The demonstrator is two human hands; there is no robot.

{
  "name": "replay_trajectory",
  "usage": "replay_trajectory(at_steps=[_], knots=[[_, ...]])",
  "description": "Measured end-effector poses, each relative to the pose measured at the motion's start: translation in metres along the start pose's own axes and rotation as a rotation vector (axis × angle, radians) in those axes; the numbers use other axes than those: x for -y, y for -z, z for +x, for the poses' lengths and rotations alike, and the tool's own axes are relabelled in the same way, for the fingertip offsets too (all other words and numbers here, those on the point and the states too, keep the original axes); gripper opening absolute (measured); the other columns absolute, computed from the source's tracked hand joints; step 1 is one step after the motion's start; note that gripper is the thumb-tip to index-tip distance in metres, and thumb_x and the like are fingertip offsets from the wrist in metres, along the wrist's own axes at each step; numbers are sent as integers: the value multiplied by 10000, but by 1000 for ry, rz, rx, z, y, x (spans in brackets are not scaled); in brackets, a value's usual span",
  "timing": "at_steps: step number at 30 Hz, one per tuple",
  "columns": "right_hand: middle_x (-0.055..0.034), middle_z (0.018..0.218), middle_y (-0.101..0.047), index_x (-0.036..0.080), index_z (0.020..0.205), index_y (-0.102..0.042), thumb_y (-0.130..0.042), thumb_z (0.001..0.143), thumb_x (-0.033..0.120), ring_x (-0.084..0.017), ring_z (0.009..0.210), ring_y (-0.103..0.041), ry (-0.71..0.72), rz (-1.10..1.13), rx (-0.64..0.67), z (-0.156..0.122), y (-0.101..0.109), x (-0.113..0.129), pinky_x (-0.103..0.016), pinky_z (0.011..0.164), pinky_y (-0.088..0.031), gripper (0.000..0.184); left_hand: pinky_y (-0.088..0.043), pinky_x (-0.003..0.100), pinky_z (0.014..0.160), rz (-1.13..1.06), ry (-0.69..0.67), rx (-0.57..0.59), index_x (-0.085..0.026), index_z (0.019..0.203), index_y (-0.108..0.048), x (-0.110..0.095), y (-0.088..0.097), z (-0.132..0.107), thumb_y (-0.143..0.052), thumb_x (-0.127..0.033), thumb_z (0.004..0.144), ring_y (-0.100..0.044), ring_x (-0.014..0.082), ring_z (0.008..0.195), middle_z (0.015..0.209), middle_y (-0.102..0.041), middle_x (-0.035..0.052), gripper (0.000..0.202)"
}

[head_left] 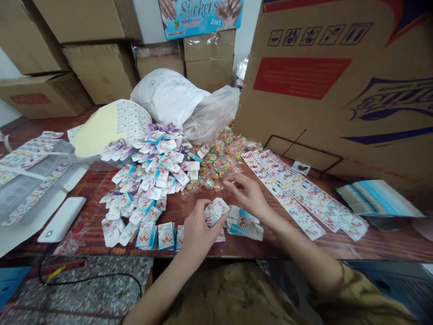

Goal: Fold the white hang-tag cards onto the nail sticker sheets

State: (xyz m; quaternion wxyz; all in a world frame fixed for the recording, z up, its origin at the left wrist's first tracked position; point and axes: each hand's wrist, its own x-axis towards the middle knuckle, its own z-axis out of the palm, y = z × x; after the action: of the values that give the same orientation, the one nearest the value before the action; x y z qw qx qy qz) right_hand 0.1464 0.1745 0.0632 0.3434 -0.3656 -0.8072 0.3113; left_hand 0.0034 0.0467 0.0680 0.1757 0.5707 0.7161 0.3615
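My left hand (pixel 199 228) is closed around a small printed carton (pixel 216 211), holding it above the front of the table. To its right, my right hand (pixel 249 195) reaches over the near edge of a pile of clear sachets with colourful candies (pixel 219 160). Its fingers are bent and slightly apart, and I see nothing held between them. Below the right hand lies a stack of flat blue-and-white cartons (pixel 245 223). Left of my hands spreads a large heap of such cartons (pixel 155 167). Several filled-looking cartons (pixel 165 235) stand in a row along the front edge.
Strips of printed stickers (pixel 287 194) lie at the right, before a big cardboard box (pixel 324 104). A white sack (pixel 169 95) slumps behind the heap. At the left are a white power bank (pixel 62 220) with a cable and bundled printed sheets (pixel 34 180). Cardboard boxes (pixel 101 72) line the back.
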Motion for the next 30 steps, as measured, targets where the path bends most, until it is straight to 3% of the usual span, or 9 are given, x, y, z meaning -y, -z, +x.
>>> replay_trajectory(at_steps=[4,9,13,17,19,22,25,28,30], knots=[[-117,1006,-705,146,999,-681,-623,898,265,-222,939,-650,25,-383,339,31,-24,-29,-301,812,-471,166,-471,290,667,86,18,-76,-237,1022,-546,2,4,3,-710,-434,788,-688,230,765,865,-697,13,346],[-167,1036,-706,107,1022,-677,-536,852,39,-239,925,-668,-5,-414,397,37,-39,-41,-309,816,-471,230,-456,286,634,136,35,-93,-239,1010,-527,6,7,3,-699,-467,787,-690,230,729,836,-695,9,362],[-125,942,-720,113,998,-667,-501,861,68,-222,865,-678,-34,-323,305,29,-21,-30,-310,776,-498,220,-433,284,596,210,69,-115,-237,987,-528,8,8,5,-701,-461,782,-691,242,702,793,-696,13,349],[-51,860,-724,174,1010,-642,-589,898,311,-162,722,-684,-117,355,4,2,-2,4,-275,675,-547,186,-430,284,587,230,77,-125,-229,974,-538,8,6,6,-683,-470,798,-699,255,719,789,-701,23,332],[-31,812,-722,194,977,-659,-664,856,347,-153,671,-677,-117,520,-39,-13,0,24,-275,649,-559,195,-451,282,606,192,50,-139,-225,977,-543,8,3,5,-691,-443,797,-706,250,745,808,-706,20,319],[-43,863,-732,210,962,-701,-680,849,291,-166,730,-680,0,364,-82,-29,-5,43,-293,699,-560,141,-483,269,640,111,-85,-205,-220,1006,-557,9,-3,1,-705,-328,784,-709,219,757,847,-708,10,288],[-47,873,-704,225,960,-727,-630,883,224,-170,767,-661,151,196,-123,-33,-8,46,-301,713,-545,124,-500,260,649,74,-242,-272,-207,1027,-567,10,-7,-3,-690,-275,792,-706,199,755,877,-703,19,274],[-37,834,-667,239,916,-741,-608,895,192,-168,775,-646,255,166,-85,-32,-9,44,-319,747,-543,142,-518,264,678,40,-288,-260,-197,1037,-566,11,-7,-5,-705,-279,796,-703,196,783,907,-696,27,289],[-13,829,-677,260,987,-730,-603,894,162,-160,771,-655,293,141,-36,-33,-9,43,-383,898,-518,186,-528,269,708,9,-281,-229,-194,1042,-559,11,-5,-4,-722,-288,793,-703,201,823,932,-694,31,313]])
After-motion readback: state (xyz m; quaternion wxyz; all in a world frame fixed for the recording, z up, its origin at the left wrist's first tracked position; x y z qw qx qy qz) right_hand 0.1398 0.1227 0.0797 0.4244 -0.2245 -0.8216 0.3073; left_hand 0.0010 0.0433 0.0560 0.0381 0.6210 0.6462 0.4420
